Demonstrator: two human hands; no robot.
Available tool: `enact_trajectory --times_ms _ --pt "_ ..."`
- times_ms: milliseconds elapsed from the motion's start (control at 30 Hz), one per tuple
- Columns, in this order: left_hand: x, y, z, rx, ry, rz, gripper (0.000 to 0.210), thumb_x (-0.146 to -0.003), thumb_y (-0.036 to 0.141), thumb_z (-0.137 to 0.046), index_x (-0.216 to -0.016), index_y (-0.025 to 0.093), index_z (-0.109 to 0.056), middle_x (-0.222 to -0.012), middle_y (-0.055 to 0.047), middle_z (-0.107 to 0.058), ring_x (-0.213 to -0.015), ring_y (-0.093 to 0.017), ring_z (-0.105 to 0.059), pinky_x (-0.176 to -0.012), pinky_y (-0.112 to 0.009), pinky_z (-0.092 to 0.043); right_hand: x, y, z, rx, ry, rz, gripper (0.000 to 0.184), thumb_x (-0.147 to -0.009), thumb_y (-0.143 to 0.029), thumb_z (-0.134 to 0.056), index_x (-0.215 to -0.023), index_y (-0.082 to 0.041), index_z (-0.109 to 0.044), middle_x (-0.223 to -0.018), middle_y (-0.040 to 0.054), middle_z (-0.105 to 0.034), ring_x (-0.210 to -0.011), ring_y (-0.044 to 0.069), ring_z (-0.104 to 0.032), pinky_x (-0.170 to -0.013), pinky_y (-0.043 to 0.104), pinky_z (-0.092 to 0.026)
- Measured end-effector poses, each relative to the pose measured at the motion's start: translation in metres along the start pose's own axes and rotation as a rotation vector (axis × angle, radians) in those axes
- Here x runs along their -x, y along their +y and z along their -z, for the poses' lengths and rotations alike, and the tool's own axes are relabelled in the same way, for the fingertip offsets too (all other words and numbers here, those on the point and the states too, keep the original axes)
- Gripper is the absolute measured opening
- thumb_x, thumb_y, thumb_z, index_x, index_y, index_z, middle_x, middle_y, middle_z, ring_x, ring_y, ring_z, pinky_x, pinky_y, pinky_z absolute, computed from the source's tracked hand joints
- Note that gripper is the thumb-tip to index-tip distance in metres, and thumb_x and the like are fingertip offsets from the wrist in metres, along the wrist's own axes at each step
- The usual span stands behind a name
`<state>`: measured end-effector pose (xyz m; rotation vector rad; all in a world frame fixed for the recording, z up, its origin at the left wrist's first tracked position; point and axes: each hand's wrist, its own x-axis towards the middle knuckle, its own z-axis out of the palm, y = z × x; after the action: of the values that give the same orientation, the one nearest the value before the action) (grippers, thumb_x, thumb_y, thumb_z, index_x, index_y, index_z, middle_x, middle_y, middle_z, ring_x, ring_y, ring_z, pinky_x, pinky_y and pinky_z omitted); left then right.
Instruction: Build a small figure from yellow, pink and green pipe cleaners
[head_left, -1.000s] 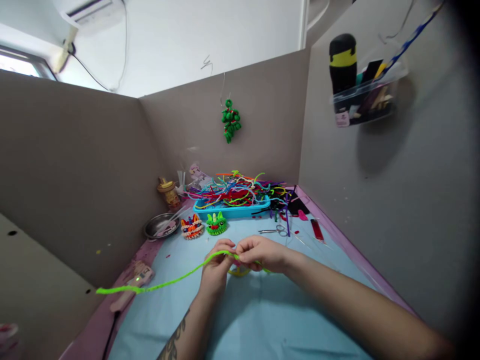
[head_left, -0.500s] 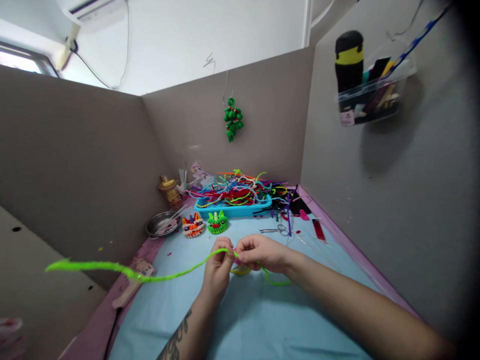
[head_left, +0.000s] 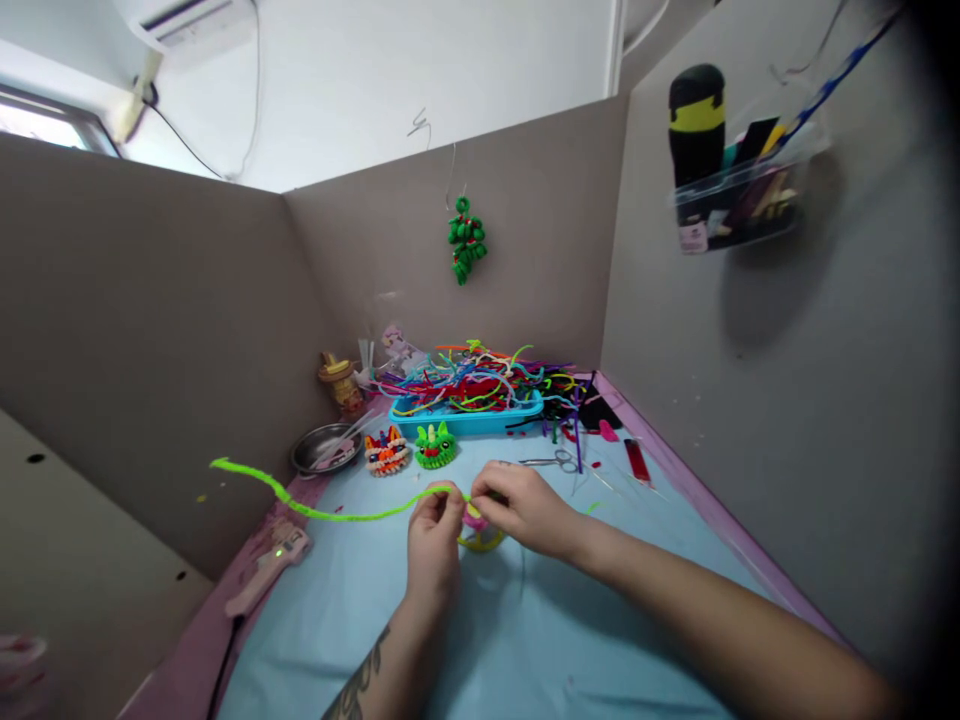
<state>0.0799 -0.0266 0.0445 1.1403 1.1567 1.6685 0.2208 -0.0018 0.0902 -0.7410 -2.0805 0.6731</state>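
A long bright green pipe cleaner runs from between my hands out to the left, its free end raised in the air. My left hand pinches it between thumb and fingertips. Close beside, my right hand is pinched at the same strand, its fingertips almost meeting the left ones. Just below the fingertips is a small pink and yellow piece with a yellow ring under it, partly hidden by my hands. A short green tip shows behind my right wrist.
A blue tray heaped with coloured pipe cleaners stands at the back. Before it sit an orange figure and a green figure. Scissors lie to the right, a metal bowl and a pink glue gun to the left.
The pipe cleaner's free end has swung up and to the right. My hands have shifted slightly, and the pink and yellow piece shows more between them.
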Motion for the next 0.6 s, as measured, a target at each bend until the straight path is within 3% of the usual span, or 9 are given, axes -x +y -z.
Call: enact_trajectory --times_ms 133,233,433,600 --pt "-0.0028 0.0035 0.0048 0.027 -0.075 -0.027 0.021 -0.074 0.037 -0.060 -0.074 0.016 -0.055 -0.065 0.003 -0.046 -0.056 -0.009 -0.039 -0.054 -0.020 -0.033 -0.0046 0.0016 0.0016 -0.333 -0.092 -0.264 0.010 -0.076 -0.020 -0.053 -0.074 -0.015 -0.060 -0.067 0.0000 -0.059 -0.062 0.010 -0.053 -0.057 0.021 -0.040" --pt "-0.0025 0.0060 0.0055 0.019 -0.101 -0.074 0.018 -0.075 0.034 -0.060 -0.073 0.017 -0.055 -0.068 0.002 -0.047 -0.061 -0.010 -0.042 -0.058 -0.021 -0.035 -0.0067 0.0046 0.0010 -0.557 -0.170 -0.397 0.022 -0.078 -0.036 -0.054 -0.074 -0.014 -0.058 -0.057 -0.0022 -0.054 -0.048 0.007 -0.046 -0.045 0.018 -0.036" --pt "0.0000 0.0097 0.0016 0.011 -0.143 -0.127 0.016 -0.077 0.032 -0.058 -0.071 0.018 -0.055 -0.074 -0.001 -0.049 -0.066 -0.012 -0.045 -0.062 -0.022 -0.038 -0.0055 0.0050 -0.0005 -0.686 -0.241 -0.422 0.026 -0.072 -0.039 -0.061 -0.067 -0.014 -0.054 -0.054 -0.0033 -0.053 -0.041 0.004 -0.038 -0.041 0.017 -0.029" --pt "0.0000 0.0104 0.0008 0.038 -0.167 -0.115 0.018 -0.077 0.033 -0.058 -0.071 0.018 -0.052 -0.073 0.000 -0.048 -0.065 -0.012 -0.045 -0.059 -0.022 -0.038 -0.0039 0.0031 -0.0037 -0.572 -0.263 -0.381 0.021 -0.078 -0.033 -0.054 -0.067 -0.015 -0.051 -0.058 -0.0032 -0.051 -0.049 0.006 -0.042 -0.048 0.019 -0.033"
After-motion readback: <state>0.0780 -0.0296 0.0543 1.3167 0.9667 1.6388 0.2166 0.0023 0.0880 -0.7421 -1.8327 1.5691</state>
